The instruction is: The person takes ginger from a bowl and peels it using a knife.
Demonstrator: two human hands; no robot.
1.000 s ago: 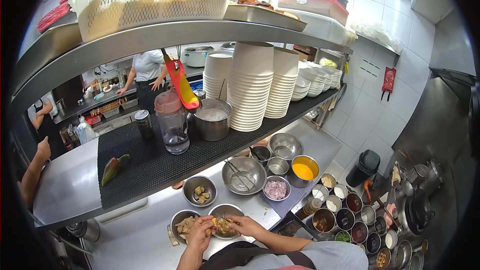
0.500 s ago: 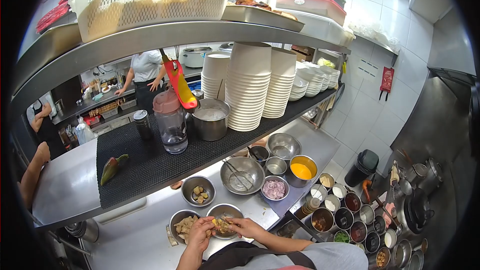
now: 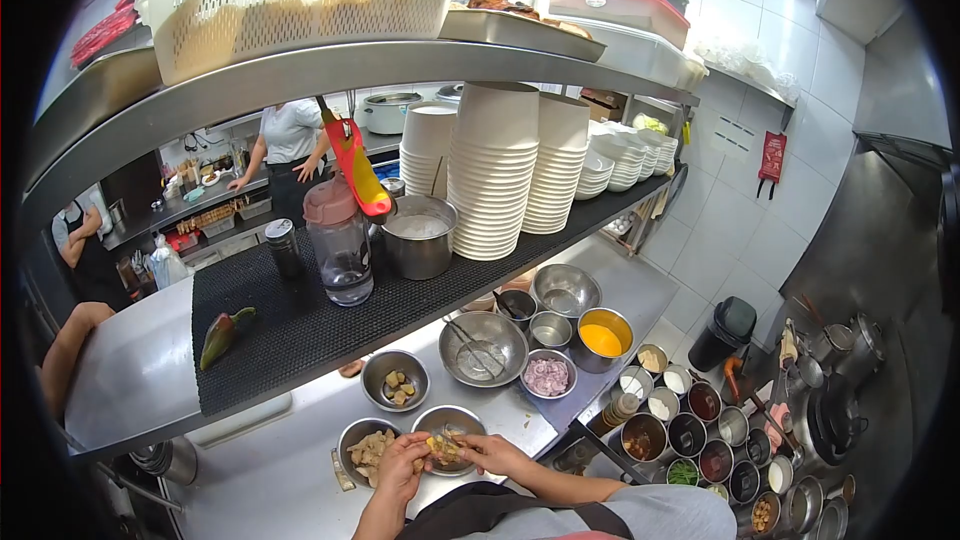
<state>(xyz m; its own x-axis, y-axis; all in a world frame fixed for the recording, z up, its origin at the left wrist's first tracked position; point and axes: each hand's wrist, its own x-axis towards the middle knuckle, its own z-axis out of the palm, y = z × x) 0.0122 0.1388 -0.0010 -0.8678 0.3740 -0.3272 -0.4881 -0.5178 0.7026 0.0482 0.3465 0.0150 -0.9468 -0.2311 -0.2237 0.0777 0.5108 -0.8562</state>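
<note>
Near the bottom edge, my left hand [image 3: 402, 464] pinches a small yellowish piece of food [image 3: 437, 447]. My right hand [image 3: 494, 454] has its fingertips closed at the other side of the same piece; its exact kind is too small to make out. Both hands are above a metal bowl [image 3: 449, 412] that has bits of food in it, partly hidden by my fingers. Beside my left hand is a bowl of pale, beige chunks [image 3: 371, 452]. Just behind stands another metal bowl [image 3: 396, 359] holding a few yellow-brown pieces [image 3: 398, 386].
A black-matted shelf [image 3: 270, 350] crosses above the counter, bearing stacked white bowls [image 3: 493, 180], a bottle [image 3: 342, 250] and a pot [image 3: 420, 245]. To the right are a bowl of chopped onion [image 3: 549, 377], a yellow liquid [image 3: 602, 340] and several containers. Other people stand at the left.
My hands stay over the bowl, with only slight finger movement on the piece. At the far left, another person's arm has shifted and bent.
</note>
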